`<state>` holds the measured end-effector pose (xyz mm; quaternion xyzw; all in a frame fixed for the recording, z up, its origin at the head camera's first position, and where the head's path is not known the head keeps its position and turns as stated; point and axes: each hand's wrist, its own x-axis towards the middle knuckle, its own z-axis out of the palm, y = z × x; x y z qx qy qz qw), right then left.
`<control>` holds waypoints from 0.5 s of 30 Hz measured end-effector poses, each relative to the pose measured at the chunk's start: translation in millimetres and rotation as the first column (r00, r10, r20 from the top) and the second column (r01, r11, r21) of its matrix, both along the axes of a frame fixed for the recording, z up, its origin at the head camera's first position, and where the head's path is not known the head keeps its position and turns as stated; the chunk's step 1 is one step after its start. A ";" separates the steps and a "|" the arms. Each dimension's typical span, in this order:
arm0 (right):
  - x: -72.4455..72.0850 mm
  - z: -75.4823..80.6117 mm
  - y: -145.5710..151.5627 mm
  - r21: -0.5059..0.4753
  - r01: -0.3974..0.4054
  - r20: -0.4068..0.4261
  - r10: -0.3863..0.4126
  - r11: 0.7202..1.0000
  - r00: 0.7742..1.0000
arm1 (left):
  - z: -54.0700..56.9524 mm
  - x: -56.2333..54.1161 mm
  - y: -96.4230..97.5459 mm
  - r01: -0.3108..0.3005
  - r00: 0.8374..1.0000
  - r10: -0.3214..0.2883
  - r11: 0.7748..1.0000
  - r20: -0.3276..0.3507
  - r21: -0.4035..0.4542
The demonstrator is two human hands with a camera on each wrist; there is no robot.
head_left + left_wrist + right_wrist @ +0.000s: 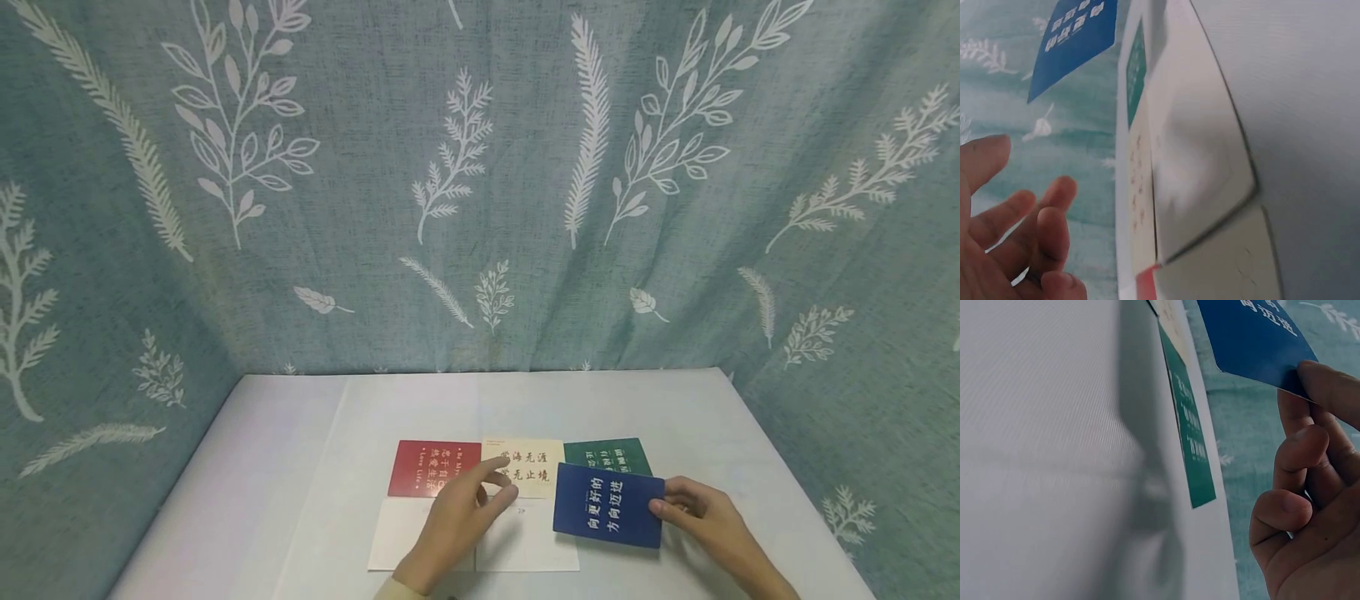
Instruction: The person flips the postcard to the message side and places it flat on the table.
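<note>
My right hand [708, 523] pinches the right edge of a blue card [607, 507] with white lettering, between thumb and fingers. That card is held above the table and overlaps the green card from the head view. My left hand [457, 518] hovers with fingers loosely bent and nothing between them, over the cream card [538, 458] and the white cards. In the left wrist view the fingers [1054, 240] are apart from every card. A red card [418, 467] lies left of the cream one, and a green card [628, 454] lies right of it.
Two white cards, a left one [397, 521] and a right one [534, 546], lie in front of the coloured row. The white table [315, 467] is bordered by a green leaf-patterned curtain [360, 250] behind and at both sides.
</note>
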<state>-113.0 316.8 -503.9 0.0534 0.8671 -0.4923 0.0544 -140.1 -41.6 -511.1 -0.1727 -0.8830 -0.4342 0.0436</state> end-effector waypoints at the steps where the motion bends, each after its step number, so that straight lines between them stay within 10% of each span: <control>1: -0.6 0.3 -1.4 -0.008 0.002 -0.002 -0.002 1.000 1.000 | 0.2 -1.5 2.2 0.013 1.000 -0.013 1.000 0.004 0.006; 15: -5.3 -0.2 -22.4 -0.088 -0.052 -0.028 0.050 0.995 0.998 | -2.3 -10.6 25.0 0.104 0.991 -0.110 0.991 0.078 0.085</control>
